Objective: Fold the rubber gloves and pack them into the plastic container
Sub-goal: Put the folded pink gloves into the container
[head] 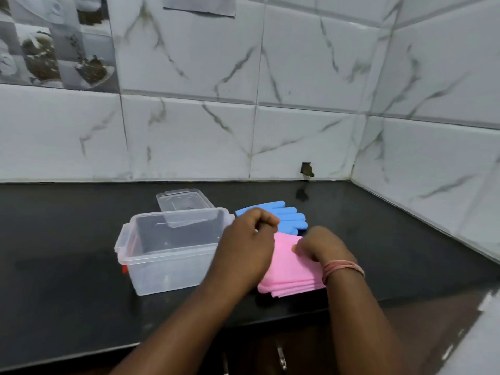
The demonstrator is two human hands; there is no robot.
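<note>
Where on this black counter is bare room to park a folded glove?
Bare black counter runs left of the clear plastic container, and right of the pink rubber gloves toward the corner wall. It is crowded mid-counter: clear lid, blue rubber gloves, left hand and right hand.

The left hand point(244, 247) covers the near part of the blue gloves point(286, 216) and the far left corner of the pink gloves point(286, 269), whose finger ends lie out of sight under the right hand point(322, 246). Both hands are curled, so their fingertips are hidden. The lid point(184, 198) is partly hidden behind the plastic container point(167, 250).
</note>
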